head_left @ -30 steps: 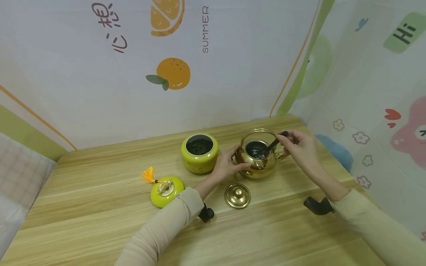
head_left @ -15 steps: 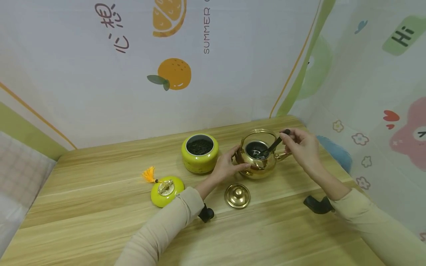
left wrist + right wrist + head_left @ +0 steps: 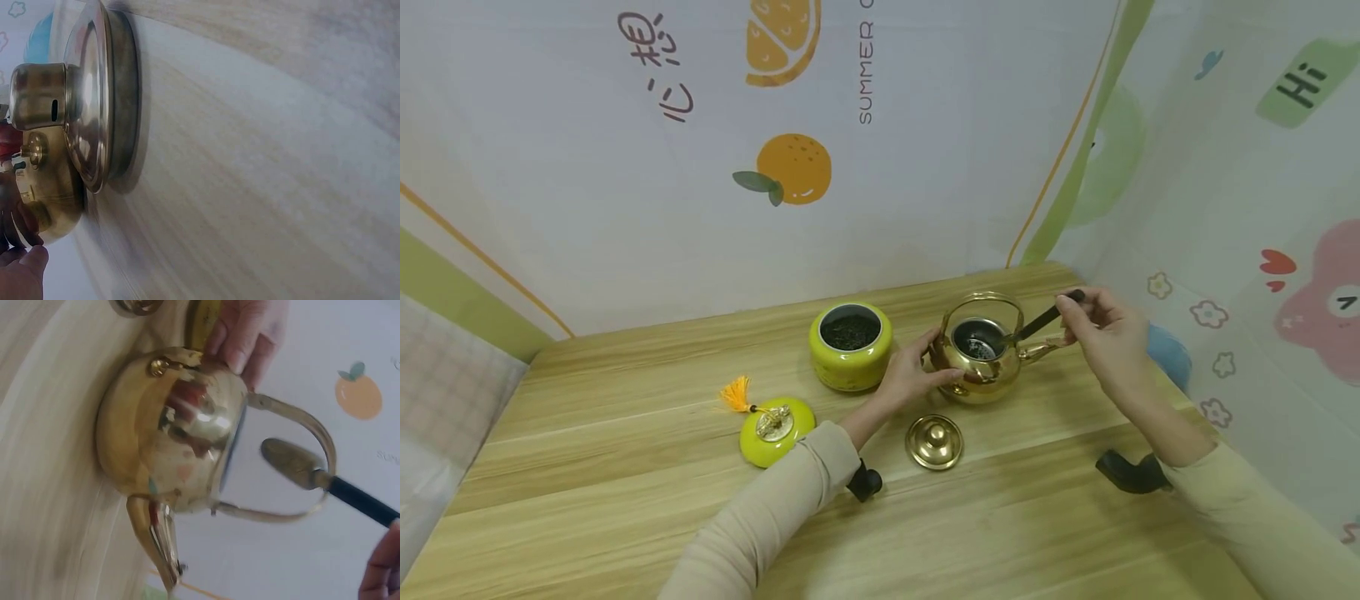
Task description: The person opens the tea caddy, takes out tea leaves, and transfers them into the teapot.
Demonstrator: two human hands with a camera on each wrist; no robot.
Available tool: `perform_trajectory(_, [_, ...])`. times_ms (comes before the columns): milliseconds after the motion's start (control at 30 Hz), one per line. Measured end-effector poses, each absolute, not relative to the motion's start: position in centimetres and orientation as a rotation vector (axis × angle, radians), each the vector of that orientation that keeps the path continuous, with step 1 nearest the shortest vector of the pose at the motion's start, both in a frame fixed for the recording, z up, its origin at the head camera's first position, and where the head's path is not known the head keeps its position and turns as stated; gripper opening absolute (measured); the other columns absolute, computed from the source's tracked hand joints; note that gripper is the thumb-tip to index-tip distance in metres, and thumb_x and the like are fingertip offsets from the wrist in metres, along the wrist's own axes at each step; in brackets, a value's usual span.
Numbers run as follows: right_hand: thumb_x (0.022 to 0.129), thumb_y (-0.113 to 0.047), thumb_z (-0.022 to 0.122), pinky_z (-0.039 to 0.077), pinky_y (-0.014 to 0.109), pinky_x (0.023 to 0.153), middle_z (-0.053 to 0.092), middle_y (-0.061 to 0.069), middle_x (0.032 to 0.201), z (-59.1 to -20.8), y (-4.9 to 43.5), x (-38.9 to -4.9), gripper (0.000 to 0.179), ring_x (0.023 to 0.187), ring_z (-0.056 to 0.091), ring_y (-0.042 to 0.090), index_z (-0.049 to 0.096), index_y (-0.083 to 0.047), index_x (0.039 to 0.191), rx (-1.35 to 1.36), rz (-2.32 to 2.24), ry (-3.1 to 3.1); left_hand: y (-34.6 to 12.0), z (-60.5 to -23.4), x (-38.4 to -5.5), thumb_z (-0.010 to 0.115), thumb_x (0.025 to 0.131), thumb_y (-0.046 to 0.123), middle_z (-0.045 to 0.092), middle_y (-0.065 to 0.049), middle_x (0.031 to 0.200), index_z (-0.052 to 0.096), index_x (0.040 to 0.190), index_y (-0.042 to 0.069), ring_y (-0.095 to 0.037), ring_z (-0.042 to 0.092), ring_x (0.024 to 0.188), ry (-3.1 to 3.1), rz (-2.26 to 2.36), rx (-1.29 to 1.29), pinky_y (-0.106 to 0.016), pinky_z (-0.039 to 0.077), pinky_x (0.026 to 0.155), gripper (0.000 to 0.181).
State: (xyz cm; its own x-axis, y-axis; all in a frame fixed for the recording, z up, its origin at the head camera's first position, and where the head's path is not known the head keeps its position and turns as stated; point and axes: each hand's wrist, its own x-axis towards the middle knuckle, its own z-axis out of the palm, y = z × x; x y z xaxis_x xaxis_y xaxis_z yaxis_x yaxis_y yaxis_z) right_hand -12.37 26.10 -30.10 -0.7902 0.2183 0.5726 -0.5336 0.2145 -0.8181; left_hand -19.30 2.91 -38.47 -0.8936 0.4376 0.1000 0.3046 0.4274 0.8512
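A brass teapot [image 3: 988,385] with a raised arched handle stands uncovered, some tea leaves inside. My left hand [image 3: 906,379] grips its left side, thumb in front and fingers around the back. My right hand [image 3: 1108,333] pinches the black handle of a small tea scoop [image 3: 290,464]. In the right wrist view the scoop's metal head is just outside the mouth, within the handle's arch. The teapot's round knobbed lid [image 3: 936,442] lies in front of it; the left wrist view shows that lid [image 3: 94,100] close up.
A yellow-green canister [image 3: 850,367] of dark tea leaves stands open left of the teapot. Its lid [image 3: 756,443], with an orange tassel [image 3: 735,393], lies nearer, partly behind my left sleeve. A printed cloth [image 3: 910,183] hangs behind the wooden table [image 3: 625,500].
My right hand has drawn the tea scoop up out of the teapot's mouth and moved to the right. The left hand and the teapot have stayed in place.
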Motion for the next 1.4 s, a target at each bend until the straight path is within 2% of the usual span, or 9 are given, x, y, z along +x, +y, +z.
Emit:
perform_trajectory(167, [0.085, 0.006, 0.062, 0.045, 0.012, 0.044, 0.06, 0.001, 0.062, -29.6, 27.7, -11.9, 0.005, 0.048, 0.052, 0.007, 0.065, 0.004, 0.083, 0.33, 1.736, -1.544, 2.9, -38.5, -19.4, 0.075, 0.081, 0.028, 0.044, -0.013, 0.144, 0.037, 0.144, 0.007, -0.036, 0.046, 0.127, 2.531, 1.475, 0.67, -0.041, 0.041, 0.105, 0.077])
perform_trajectory(267, [0.085, 0.005, 0.063, 0.044, 0.013, 0.044, 0.06, 0.003, 0.063, -29.8, 29.0, -12.1, 0.005, 0.048, 0.051, 0.008, 0.063, 0.011, 0.085, 0.287, 1.684, -1.432, 2.9, -38.5, -19.4, 0.075, 0.08, 0.028, 0.043, -0.013, 0.144, 0.037, 0.144, 0.006, -0.036, 0.046, 0.127, 2.526, 1.478, 0.676, -0.041, 0.041, 0.105, 0.078])
perform_trajectory(367, [0.085, 0.005, 0.062, 0.045, 0.013, 0.046, 0.061, 0.004, 0.064, -30.7, 30.3, -12.4, 0.007, 0.05, 0.052, 0.008, 0.063, 0.011, 0.087, 0.206, 1.648, -1.413, 2.9, -38.5, -19.4, 0.075, 0.08, 0.028, 0.042, -0.013, 0.144, 0.036, 0.144, 0.005, -0.036, 0.045, 0.127, 2.52, 1.48, 0.671, -0.041, 0.04, 0.105, 0.078])
perform_trajectory(600, [0.089, -0.003, 0.06, 0.05, 0.011, 0.051, 0.063, -0.01, 0.068, -34.6, 32.8, -12.8, 0.006, 0.056, 0.059, 0.0, 0.065, -0.004, 0.091, -0.175, 1.379, -1.787, 2.9, -38.6, -19.4, 0.075, 0.08, 0.027, 0.043, -0.013, 0.144, 0.037, 0.144, 0.005, -0.035, 0.045, 0.128, 2.52, 1.485, 0.667, -0.041, 0.04, 0.106, 0.078])
perform_trajectory(833, [0.092, -0.003, 0.056, 0.051, 0.009, 0.055, 0.058, -0.019, 0.07, -38.0, 33.7, -12.8, 0.016, 0.06, 0.059, -0.006, 0.059, 0.009, 0.103, -0.3, 1.26, -2.095, 3.0, -38.8, -19.4, 0.075, 0.08, 0.027, 0.043, -0.012, 0.144, 0.037, 0.144, 0.006, -0.034, 0.044, 0.129, 2.509, 1.498, 0.667, -0.041, 0.039, 0.106, 0.077])
perform_trajectory(1000, [0.092, -0.006, 0.055, 0.052, 0.01, 0.055, 0.055, -0.023, 0.067, -39.0, 33.5, -12.5, 0.023, 0.057, 0.057, -0.01, 0.058, 0.011, 0.106, -0.335, 1.248, -2.184, 2.9, -38.7, -19.4, 0.075, 0.081, 0.028, 0.043, -0.012, 0.145, 0.036, 0.145, 0.006, -0.031, 0.045, 0.129, 2.508, 1.498, 0.673, -0.04, 0.04, 0.106, 0.077])
perform_trajectory(1100, [0.093, -0.005, 0.054, 0.053, 0.012, 0.054, 0.058, -0.015, 0.069, -39.4, 33.5, -12.4, 0.023, 0.056, 0.057, -0.009, 0.057, 0.013, 0.106, -0.311, 1.231, -2.252, 2.9, -38.7, -19.4, 0.075, 0.081, 0.027, 0.042, -0.011, 0.145, 0.036, 0.145, 0.006, -0.03, 0.044, 0.13, 2.5, 1.501, 0.676, -0.04, 0.04, 0.106, 0.077])
perform_trajectory(1300, [0.09, -0.002, 0.053, 0.048, 0.016, 0.041, 0.064, 0.02, 0.069, -40.2, 34.1, -12.2, 0.021, 0.047, 0.054, -0.001, 0.058, 0.016, 0.101, -0.237, 1.081, -2.49, 3.0, -38.8, -19.5, 0.075, 0.081, 0.027, 0.043, -0.012, 0.145, 0.036, 0.144, 0.006, -0.029, 0.044, 0.13, 2.499, 1.51, 0.696, -0.04, 0.04, 0.106, 0.077])
perform_trajectory(1400, [0.089, -0.007, 0.056, 0.044, 0.021, 0.043, 0.066, 0.023, 0.072, -40.4, 34.6, -12.1, 0.024, 0.049, 0.055, 0.009, 0.06, 0.014, 0.099, -0.24, 0.946, -2.66, 2.9, -38.8, -19.5, 0.075, 0.081, 0.028, 0.043, -0.012, 0.144, 0.036, 0.144, 0.006, -0.029, 0.044, 0.13, 2.512, 1.5, 0.707, -0.04, 0.04, 0.105, 0.077])
